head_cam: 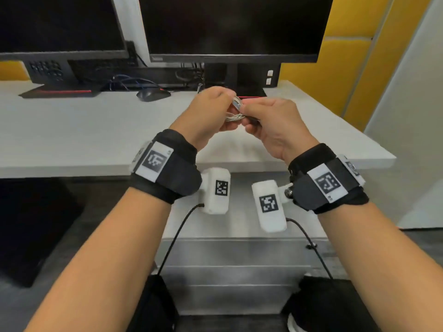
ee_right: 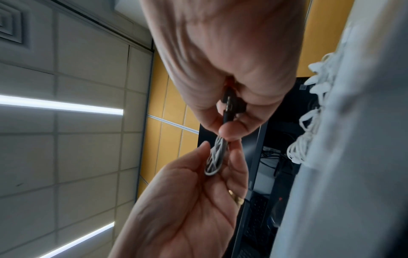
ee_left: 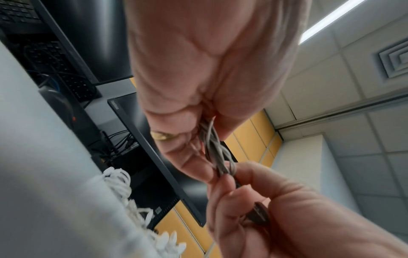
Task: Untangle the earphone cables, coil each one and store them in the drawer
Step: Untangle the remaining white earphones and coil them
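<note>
Above the desk's (head_cam: 96,130) front edge, fingers hide most of the grey cable coil (head_cam: 236,109). My left hand (head_cam: 206,113) grips it; my right hand (head_cam: 275,125) pinches its dark plug end (ee_right: 229,106).

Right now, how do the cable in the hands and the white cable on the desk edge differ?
The held cable is grey with a dark end piece; the white cable is bright white. The held cable is off the desk, gripped between the left hand and right hand; the white cable lies untouched at the desk edge. The held cable is a tight small bundle; the white cable sprawls in loose loops. Both are thin cords outside the drawer.
</note>
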Available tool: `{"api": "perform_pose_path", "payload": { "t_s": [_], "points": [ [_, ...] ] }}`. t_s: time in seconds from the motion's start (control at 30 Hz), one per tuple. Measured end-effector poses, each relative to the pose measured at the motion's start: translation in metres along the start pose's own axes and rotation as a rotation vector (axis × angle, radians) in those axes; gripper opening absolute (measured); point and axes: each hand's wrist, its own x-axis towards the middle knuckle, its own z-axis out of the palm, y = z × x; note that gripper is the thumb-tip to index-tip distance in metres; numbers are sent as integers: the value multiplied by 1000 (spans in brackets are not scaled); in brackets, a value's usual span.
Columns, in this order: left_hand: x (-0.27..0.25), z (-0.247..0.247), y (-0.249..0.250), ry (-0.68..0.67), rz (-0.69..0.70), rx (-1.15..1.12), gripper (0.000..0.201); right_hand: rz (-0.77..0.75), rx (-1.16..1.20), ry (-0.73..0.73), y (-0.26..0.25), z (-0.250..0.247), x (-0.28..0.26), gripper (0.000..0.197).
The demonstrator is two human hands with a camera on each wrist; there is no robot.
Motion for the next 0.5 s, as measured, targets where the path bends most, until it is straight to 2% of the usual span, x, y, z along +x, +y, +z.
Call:
{"api": "perform_pose_path", "payload": {
  "t_s": [0.17,0.23,0.3,0.4,0.5],
  "points": [
    [-55,13,-31,-59,-110,-80,16,73,-2,39,38,-16,-61,11],
    [-73,14,-51,-79,-160,-76,18,156,-13,57,63,-23,-80,10],
    [-85,10,-72,-81,-141,-47,25,239,-32,84,88,-30,-94,10],
    [-95,1,-97,47,-1,22,38,330,-53,160,123,-38,-105,13],
    [-105,-4,-120,208,56,-11,34,373,-76,186,143,-42,-110,13]
  ]
}}
